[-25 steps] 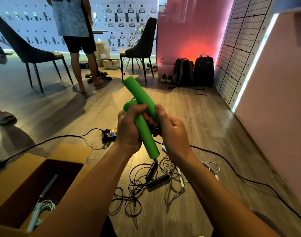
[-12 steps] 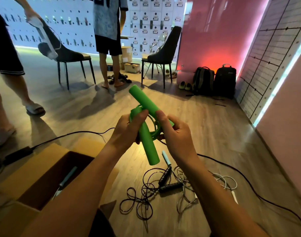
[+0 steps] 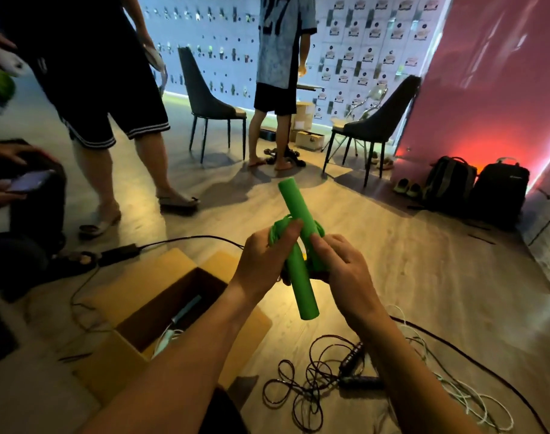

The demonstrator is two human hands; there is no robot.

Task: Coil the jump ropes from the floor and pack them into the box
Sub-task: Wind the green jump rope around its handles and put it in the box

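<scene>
Tightening up, my left hand (image 3: pixel 261 261) and right hand (image 3: pixel 342 270) clasped the green rope (image 3: pixel 295 208), now bunched smaller. It had come nearer the box (image 3: pixel 117 368); packing seemed next.

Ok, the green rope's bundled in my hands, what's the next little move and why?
Probably swing the green jump rope left and down into the cardboard box. Its cord looks gathered at the crossed handles, left hand and right hand both grip it, and the box sits open beside them; the black jump rope lies on the floor.

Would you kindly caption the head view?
Left hand and right hand grip green foam-handled jump rope near open cardboard box.
</scene>
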